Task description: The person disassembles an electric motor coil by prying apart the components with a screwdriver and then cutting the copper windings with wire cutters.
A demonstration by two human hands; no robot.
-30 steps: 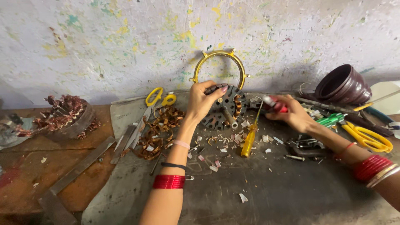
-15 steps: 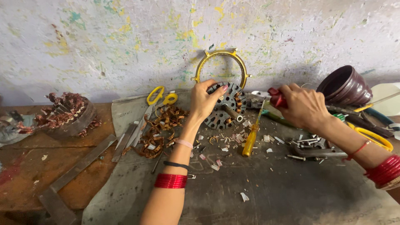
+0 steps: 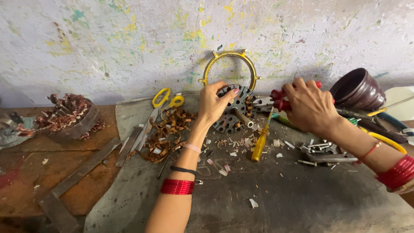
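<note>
My left hand [image 3: 214, 103] grips the upper left rim of a dark round motor stator [image 3: 233, 109] with a metal shaft, tilted up on the grey mat near the wall. My right hand [image 3: 308, 105] is closed around the red handles of a pair of pliers [image 3: 272, 101], whose metal jaws point left toward the stator's right edge. A yellow-handled screwdriver [image 3: 261, 144] lies on the mat just below the pliers. Cut copper wire scraps [image 3: 166, 133] are heaped left of the stator.
A yellow metal ring [image 3: 230, 64] leans on the wall behind the stator. Yellow-handled scissors [image 3: 166, 100] lie at the left, a dark bowl [image 3: 358, 88] at the right. Another wound stator [image 3: 71, 114] sits far left. Metal bars [image 3: 77, 172], screws [image 3: 321, 151] and tools lie around.
My right hand lifted the red-handled pliers off the mat and brought them left toward the stator. My left hand has stayed on the stator's rim.
</note>
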